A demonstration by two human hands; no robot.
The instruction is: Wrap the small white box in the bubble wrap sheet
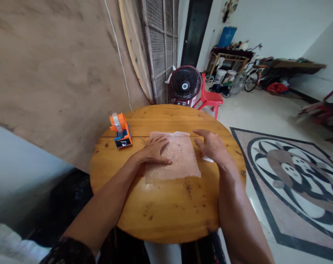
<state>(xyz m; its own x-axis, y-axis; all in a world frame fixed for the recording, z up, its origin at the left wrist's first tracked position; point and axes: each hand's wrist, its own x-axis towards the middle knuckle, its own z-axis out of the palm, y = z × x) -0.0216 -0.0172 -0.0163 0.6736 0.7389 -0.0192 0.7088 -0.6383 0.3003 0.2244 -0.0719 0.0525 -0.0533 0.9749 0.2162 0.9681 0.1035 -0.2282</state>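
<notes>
A sheet of clear bubble wrap (181, 156) lies flat near the middle of the round wooden table. My left hand (156, 149) rests on its left part, fingers spread and palm down. Just off the sheet's right edge is my right hand (211, 146), its fingers apart and bent a little. Under that palm a small white item (208, 159) shows only in part, and what it is I cannot make out. An orange and blue tape dispenser (122, 131) with a roll of clear tape stands at the table's left side.
The wooden table (171, 216) has a rounded edge close to my body. Beyond it stand a dark red fan (185, 85) and a red plastic chair (211, 97). A brown board (59, 66) leans at the left. A bicycle (252, 77) is farther back.
</notes>
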